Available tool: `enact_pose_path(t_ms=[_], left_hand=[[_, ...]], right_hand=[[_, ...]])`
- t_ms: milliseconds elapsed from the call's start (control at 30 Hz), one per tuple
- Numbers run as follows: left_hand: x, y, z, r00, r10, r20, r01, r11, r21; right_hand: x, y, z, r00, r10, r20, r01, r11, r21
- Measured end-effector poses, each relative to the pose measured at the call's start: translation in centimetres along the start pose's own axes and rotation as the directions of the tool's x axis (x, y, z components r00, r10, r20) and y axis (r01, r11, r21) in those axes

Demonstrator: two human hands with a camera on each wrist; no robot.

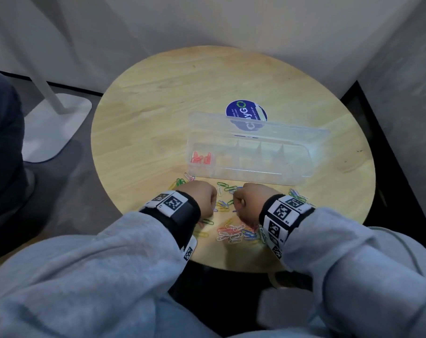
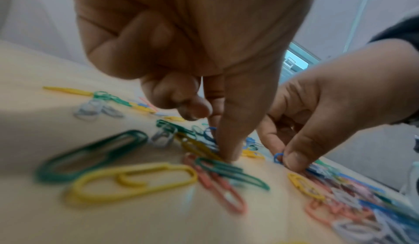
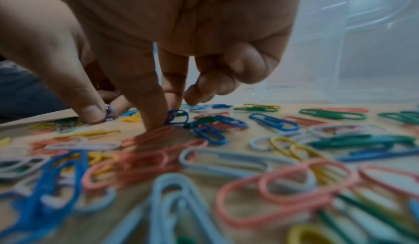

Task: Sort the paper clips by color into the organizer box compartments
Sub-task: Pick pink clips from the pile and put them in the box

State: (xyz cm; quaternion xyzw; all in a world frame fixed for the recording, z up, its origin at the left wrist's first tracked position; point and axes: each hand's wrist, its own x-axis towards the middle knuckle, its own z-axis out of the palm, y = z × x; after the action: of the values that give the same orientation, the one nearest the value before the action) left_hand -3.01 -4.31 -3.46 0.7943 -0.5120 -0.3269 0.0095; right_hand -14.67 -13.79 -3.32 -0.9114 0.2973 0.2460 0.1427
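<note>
From the head camera, a round wooden table (image 1: 231, 76) stands in a corner of pale walls, with a white stand base (image 1: 53, 128) on the grey floor to the left. A blue round sticker (image 1: 246, 111) lies on the far part of the top. Just in front of it sits the clear organizer box (image 1: 251, 164), lid raised at the back. Its leftmost compartment holds red paper clips (image 1: 201, 158); the other compartments look bare. Loose paper clips (image 1: 234, 234) of many colours are scattered on the near part of the table, between the box and the table edge. The left hand (image 1: 198, 195) and right hand (image 1: 249, 197) are both down among them, fingers curled, grey sleeves and marker-printed wristbands behind.

In the left wrist view, the left hand (image 2: 192, 50) points thumb and forefinger down into the pile, tips touching the wood beside a green clip (image 2: 229, 170); what they grasp, if anything, cannot be told. Opposite, the right hand (image 2: 317, 115) pinches a blue clip (image 2: 277, 157).

In the right wrist view, the right hand (image 3: 181, 38) pinches that blue clip (image 3: 176, 118) between thumb and forefinger at the table surface. The left hand (image 3: 52, 54) pinches a pale clip (image 3: 110, 112). The box wall is a blur at the far right.
</note>
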Motion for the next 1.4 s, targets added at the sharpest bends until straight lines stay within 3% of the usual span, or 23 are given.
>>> enact_pose_path(t_ms=[100,167,233,367,400,467,567,667,700,733,767,833,900,967,1100,1233,1400], left_hand=[[-0.1,-0.3,-0.4,1.000,0.023,-0.013,-0.024,0.996,-0.083],[-0.1,-1.0,-1.2,0.999,0.006,-0.049,-0.017,0.977,-0.213],[-0.3,-1.9,-2.2,0.998,-0.027,-0.056,0.000,0.904,-0.428],[-1.1,-3.0,-3.7,0.998,-0.045,-0.042,-0.005,0.622,-0.783],[-1.3,-3.1,-3.9,0.998,-0.043,-0.040,-0.009,0.560,-0.829],[-1.4,-3.0,-4.3,0.998,-0.048,-0.030,-0.004,0.471,-0.882],[-1.6,-3.0,-4.6,0.999,-0.053,-0.001,0.018,0.361,-0.932],[-1.6,-2.7,-4.7,0.996,-0.090,0.000,0.026,0.283,-0.959],[-1.5,-2.6,-4.6,0.994,-0.110,0.004,0.034,0.278,-0.960],[-1.4,-2.5,-4.6,0.992,-0.122,0.010,0.047,0.305,-0.951],[-1.1,-2.3,-4.3,0.992,-0.128,0.008,0.056,0.375,-0.925],[-0.7,-2.0,-3.8,0.994,-0.098,-0.044,0.030,0.647,-0.762],[-0.4,-1.6,-3.2,0.993,-0.012,-0.115,-0.048,0.859,-0.510],[-0.5,-1.0,-2.8,0.993,0.057,-0.102,-0.087,0.943,-0.321],[0.1,-0.1,-2.0,0.996,0.089,-0.030,-0.092,0.986,-0.136],[0.8,0.0,-1.5,0.999,0.024,0.025,-0.022,0.998,-0.051],[1.2,-0.1,-1.1,0.999,0.045,0.011,-0.045,0.999,-0.013]], right_hand=[[-0.4,0.6,0.2,0.999,0.037,0.012,-0.038,0.991,0.129],[-0.9,1.2,0.3,0.995,0.096,0.011,-0.092,0.910,0.405],[-1.3,1.6,0.2,0.990,0.141,0.014,-0.117,0.754,0.646],[-1.9,2.1,-0.3,0.990,0.118,0.077,-0.114,0.352,0.929],[-1.9,2.0,-0.3,0.990,0.109,0.093,-0.118,0.248,0.961],[-1.8,1.8,-0.4,0.985,0.107,0.132,-0.145,0.126,0.981],[-1.6,1.2,-0.5,0.977,0.132,0.169,-0.175,0.034,0.984],[-1.5,0.8,-0.8,0.968,0.163,0.193,-0.196,0.002,0.981],[-1.4,0.7,-0.8,0.966,0.169,0.197,-0.207,0.041,0.978],[-1.3,0.6,-0.8,0.965,0.190,0.180,-0.213,0.168,0.963],[-1.1,0.4,-0.9,0.966,0.218,0.142,-0.217,0.373,0.902],[-0.7,0.0,-1.0,0.972,0.230,0.042,-0.202,0.733,0.649],[-0.4,-0.9,-1.2,0.980,0.198,0.001,-0.177,0.873,0.455],[0.1,-1.7,-1.4,0.987,0.160,-0.002,-0.151,0.934,0.324],[0.6,-2.7,-1.4,0.992,0.122,0.039,-0.127,0.973,0.191],[0.9,-3.0,-1.1,0.986,0.155,0.053,-0.163,0.966,0.199],[0.9,-2.7,-0.6,0.975,0.200,0.098,-0.220,0.926,0.306]])
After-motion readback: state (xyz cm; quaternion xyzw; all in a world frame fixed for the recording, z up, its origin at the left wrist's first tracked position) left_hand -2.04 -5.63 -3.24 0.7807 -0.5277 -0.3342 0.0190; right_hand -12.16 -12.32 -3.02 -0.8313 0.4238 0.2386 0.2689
